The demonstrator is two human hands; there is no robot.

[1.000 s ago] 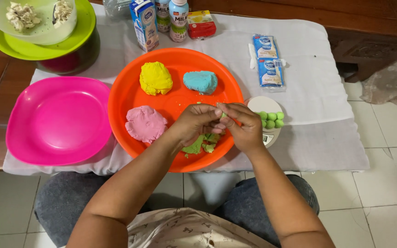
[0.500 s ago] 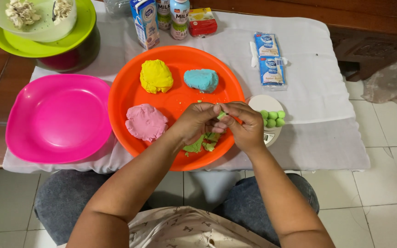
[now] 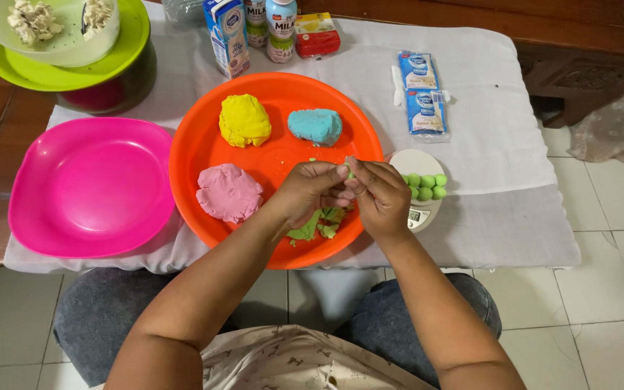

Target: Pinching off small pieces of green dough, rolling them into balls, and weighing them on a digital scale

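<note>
Yellow dough (image 3: 244, 120), blue dough (image 3: 315, 126), pink dough (image 3: 228, 192) and torn green dough (image 3: 317, 224) are held in the orange plate (image 3: 204, 148). Green balls (image 3: 424, 186) are carried on the small scale (image 3: 419, 206); the pink plate (image 3: 88, 188) lies beside. Above the orange plate's right side, a small green piece (image 3: 349, 172) is pinched between the closed fingers of the left hand (image 3: 310, 192) and right hand (image 3: 380, 196).

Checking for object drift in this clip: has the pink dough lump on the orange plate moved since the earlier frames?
No. The pink dough lump sits at the same spot on the orange plate, left of both hands, below the yellow dough.
</note>
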